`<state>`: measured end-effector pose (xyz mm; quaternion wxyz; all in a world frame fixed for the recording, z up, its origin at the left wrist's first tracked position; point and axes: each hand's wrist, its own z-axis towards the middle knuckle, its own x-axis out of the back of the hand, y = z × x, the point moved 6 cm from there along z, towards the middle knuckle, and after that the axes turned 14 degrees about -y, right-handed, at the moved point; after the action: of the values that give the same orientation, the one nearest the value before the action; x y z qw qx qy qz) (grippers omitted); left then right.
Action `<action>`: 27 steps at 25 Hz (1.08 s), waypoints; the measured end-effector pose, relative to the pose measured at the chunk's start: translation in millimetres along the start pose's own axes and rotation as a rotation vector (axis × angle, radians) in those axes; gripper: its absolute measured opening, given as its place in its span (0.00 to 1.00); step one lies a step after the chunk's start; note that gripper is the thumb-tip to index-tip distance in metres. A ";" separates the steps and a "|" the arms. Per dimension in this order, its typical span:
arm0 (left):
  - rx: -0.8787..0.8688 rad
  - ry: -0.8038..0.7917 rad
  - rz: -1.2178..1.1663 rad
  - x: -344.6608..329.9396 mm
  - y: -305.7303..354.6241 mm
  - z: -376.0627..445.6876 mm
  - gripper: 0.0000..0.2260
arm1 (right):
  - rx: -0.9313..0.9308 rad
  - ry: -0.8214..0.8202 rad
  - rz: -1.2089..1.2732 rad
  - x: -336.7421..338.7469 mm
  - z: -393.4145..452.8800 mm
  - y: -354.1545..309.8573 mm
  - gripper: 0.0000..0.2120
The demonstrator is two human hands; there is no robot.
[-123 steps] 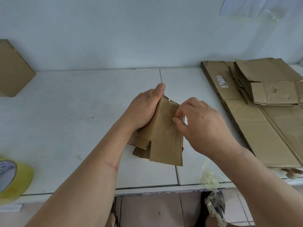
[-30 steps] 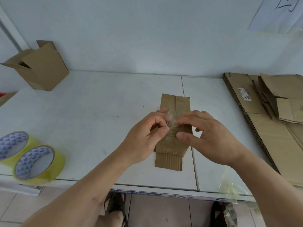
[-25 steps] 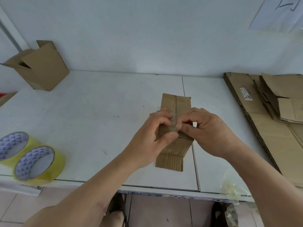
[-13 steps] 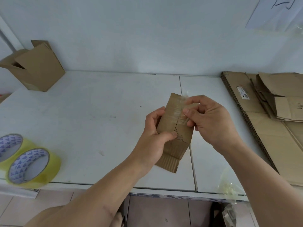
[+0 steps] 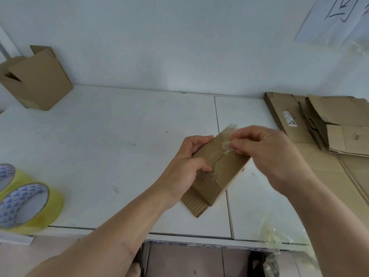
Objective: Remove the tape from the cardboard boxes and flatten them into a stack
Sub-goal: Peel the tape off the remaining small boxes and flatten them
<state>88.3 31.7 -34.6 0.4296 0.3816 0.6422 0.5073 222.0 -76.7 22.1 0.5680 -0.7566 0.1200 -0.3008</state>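
Corrugated brown card is what you have in hand: a small flattened box [image 5: 217, 166], held tilted just above the white table [image 5: 119, 156] near its front edge. Your left hand [image 5: 187, 168] grips its left long side, thumb across the face and fingers curled behind. Your right hand [image 5: 267, 154] is blurred, but its fingers look pinched on a crumpled wisp of clear tape [image 5: 227, 146] at the upper part of the box.

Expect the box to feel very light and fairly stiff along its flutes, yet ready to bend at its creases, so hold it by the folded long edge, close to where the tape is lifting, rather than by the loose flap at the bottom. The tape is thin, sticky and likely to tear into slivers or cling to your skin; take it low, right at the peel line, and draw it back along the surface. Pulling hard may strip the paper face off the card.

Flattened cardboard [image 5: 311, 124] lies stacked at the right end of the table, well apart from your hands, and one box still standing [image 5: 40, 80] waits at the far left against the wall. Two yellow tape rolls [image 5: 26, 204] sit at the near left corner.
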 end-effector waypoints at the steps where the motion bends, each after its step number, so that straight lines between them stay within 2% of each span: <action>1: 0.003 -0.005 -0.005 -0.6 0.9 0.4 0.24 | 0.017 -0.070 -0.204 -7.5 -3.7 -2.0 0.06; 3: 0.003 -0.009 -0.013 -1.9 1.4 1.1 0.24 | 0.067 -0.128 -0.585 -17.7 -6.9 -1.6 0.05; 5: 0.003 -0.003 -0.012 -2.1 1.7 1.9 0.23 | 0.167 -0.056 -0.889 -20.2 -6.3 -0.3 0.08; 7: 0.004 0.001 0.008 -2.5 1.5 2.5 0.23 | 0.242 0.063 -0.988 -11.8 -4.6 -0.6 0.08; 9: -0.001 -0.001 0.024 -2.6 1.9 2.1 0.21 | 0.287 0.148 -0.940 -0.2 -4.4 0.8 0.07; 12: -0.003 -0.014 0.032 -4.0 1.7 3.5 0.20 | 0.230 0.273 -0.708 22.8 -5.7 6.7 0.05; 13: -0.002 -0.011 0.035 -3.5 1.4 4.0 0.20 | 0.249 0.274 -0.707 21.5 -7.9 6.3 0.05; 16: -0.010 0.007 0.036 -4.1 2.5 5.1 0.19 | 0.298 0.163 -0.837 -4.5 -17.7 8.3 0.18; 18: -0.019 0.020 0.025 -4.5 3.5 5.5 0.17 | 0.272 0.113 -0.895 -9.7 -20.2 11.4 0.22; 21: -0.026 0.035 0.026 -5.4 3.3 5.6 0.17 | 0.301 0.115 -0.935 -2.8 -18.7 10.1 0.13; 25: -0.032 0.049 0.063 -6.2 4.6 8.4 0.15 | 0.139 0.243 -0.610 33.9 -5.3 15.5 0.04; 27: -0.037 0.056 0.057 -7.1 5.1 10.0 0.17 | 0.172 0.285 -0.540 39.1 -5.6 15.3 0.03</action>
<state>100.4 29.4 -29.6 0.4041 0.3773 0.6333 0.5416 252.0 -106.5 21.3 0.5070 -0.6603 -0.0329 -0.5531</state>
